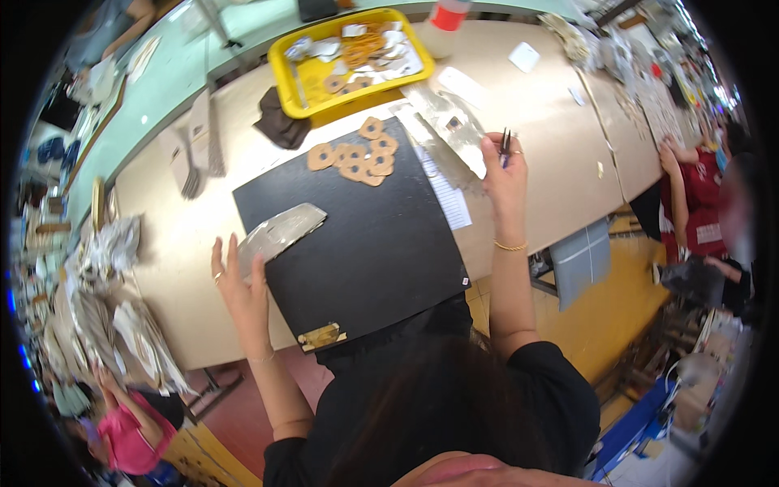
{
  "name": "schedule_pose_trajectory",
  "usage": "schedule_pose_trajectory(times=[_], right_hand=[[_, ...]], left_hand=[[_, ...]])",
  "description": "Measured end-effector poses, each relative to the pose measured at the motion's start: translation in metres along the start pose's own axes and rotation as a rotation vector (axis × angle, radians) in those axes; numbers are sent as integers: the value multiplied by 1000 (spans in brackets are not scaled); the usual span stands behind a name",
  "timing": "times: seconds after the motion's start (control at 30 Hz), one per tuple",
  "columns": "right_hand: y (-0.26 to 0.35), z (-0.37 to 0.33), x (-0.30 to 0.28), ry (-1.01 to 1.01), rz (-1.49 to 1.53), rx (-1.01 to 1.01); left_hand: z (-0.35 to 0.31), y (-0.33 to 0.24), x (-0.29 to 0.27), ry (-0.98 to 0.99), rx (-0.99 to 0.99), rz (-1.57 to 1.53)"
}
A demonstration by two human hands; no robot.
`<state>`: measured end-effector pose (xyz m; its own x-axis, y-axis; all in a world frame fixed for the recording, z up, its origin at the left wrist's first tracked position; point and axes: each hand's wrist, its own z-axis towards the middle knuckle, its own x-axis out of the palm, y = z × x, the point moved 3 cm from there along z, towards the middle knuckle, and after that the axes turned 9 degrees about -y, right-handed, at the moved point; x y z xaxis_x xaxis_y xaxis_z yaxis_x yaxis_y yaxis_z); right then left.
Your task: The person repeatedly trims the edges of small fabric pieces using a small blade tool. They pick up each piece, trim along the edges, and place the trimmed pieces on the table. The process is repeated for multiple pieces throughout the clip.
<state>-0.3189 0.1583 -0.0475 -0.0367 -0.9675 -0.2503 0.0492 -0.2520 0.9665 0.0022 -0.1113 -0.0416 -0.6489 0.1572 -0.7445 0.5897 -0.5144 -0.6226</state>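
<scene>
A shiny grey flat piece [284,231] with a pointed end lies over the left edge of the black board [365,252]. My left hand [239,292] is beside it, fingers spread and thumb against or just below its lower end; which of the two I cannot tell. Higher up on the right, my right hand [507,178] is closed around a small dark two-pointed tool [505,146], its tips upward. Next to that hand lie clear plastic sheeting [450,134] and a printed paper sheet [450,199]. Several tan pieces with dark holes [353,158] cluster near the board's far edge.
A yellow tray [282,77] with small pieces and orange bands stands at the far side, a red-and-white container [445,24] beside it. Dark cloth [280,122] and brown flat pieces [195,146] lie left. Other people sit at the lower left and right [698,195].
</scene>
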Motion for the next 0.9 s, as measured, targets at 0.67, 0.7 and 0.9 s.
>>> schedule_pose_trajectory(times=[0.67, 0.7, 0.9], right_hand=[[22, -54, 47, 342, -161, -355], [21, -55, 46, 339, -175, -361], [15, -60, 42, 375, -209, -328]], left_hand=[[4, -9, 9, 81, 179, 246], [4, -9, 9, 86, 182, 243], [7, -7, 12, 114, 165, 189]])
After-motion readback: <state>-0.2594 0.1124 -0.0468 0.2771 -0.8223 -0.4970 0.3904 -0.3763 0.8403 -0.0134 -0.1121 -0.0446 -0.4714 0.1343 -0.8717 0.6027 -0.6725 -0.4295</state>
